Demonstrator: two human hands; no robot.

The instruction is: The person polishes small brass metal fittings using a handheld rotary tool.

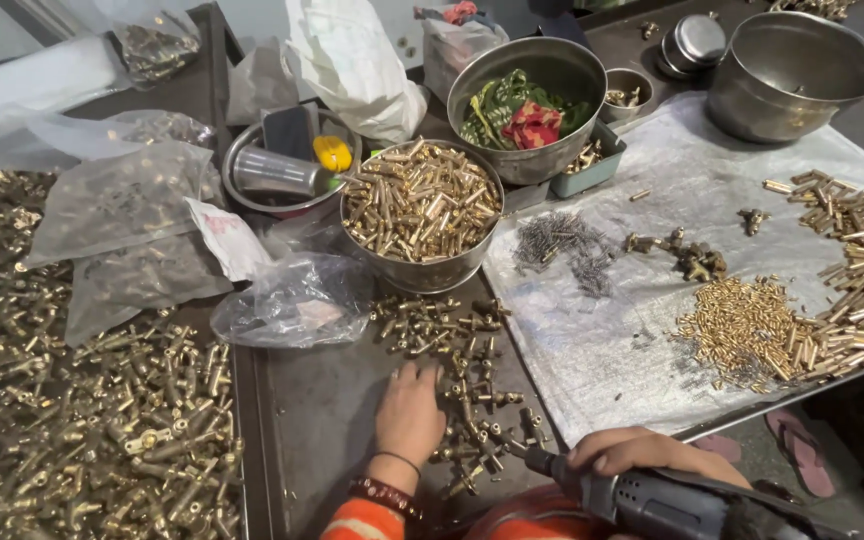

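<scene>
My left hand [410, 410] lies palm down on a dark metal tray [312, 420], its fingertips touching a scatter of small brass fittings [457, 360]. Whether a fitting is pinched under the fingers is hidden. My right hand [642, 452] grips a grey power screwdriver [652, 500] low at the bottom, its tip pointing left toward the fittings. Just beyond the fittings stands a steel bowl [422, 215] heaped with short brass tubes.
A large pile of brass fittings [82, 400] covers the left. Plastic bags [292, 300] lie by the tray. A white sheet [632, 330] at right carries small brass pieces [742, 330], brass tubes [862, 270] and dark pins [562, 245]. Steel pots [792, 70] stand behind.
</scene>
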